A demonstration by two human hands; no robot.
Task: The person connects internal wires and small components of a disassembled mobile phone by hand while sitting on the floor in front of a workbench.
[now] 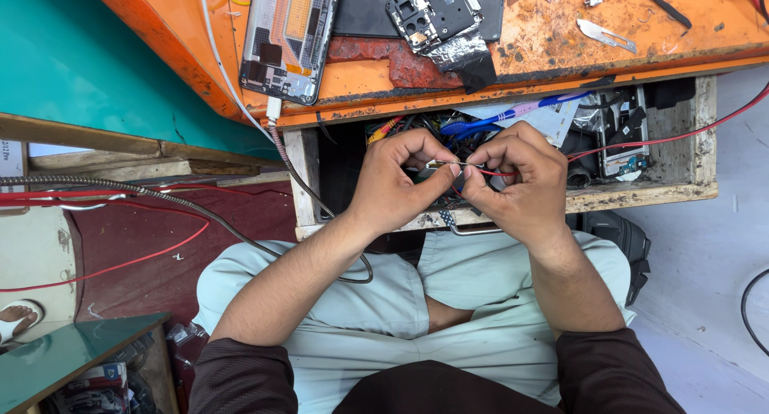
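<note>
Left hand (396, 181) and right hand (517, 181) meet, both pinching a thin red wire (498, 173); drawer (641, 193) at twelve o'clock. Steady, close fingertips suit this best.

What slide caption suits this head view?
Both hands, left and right, pinch a thin red wire before a cluttered wooden drawer.
</note>
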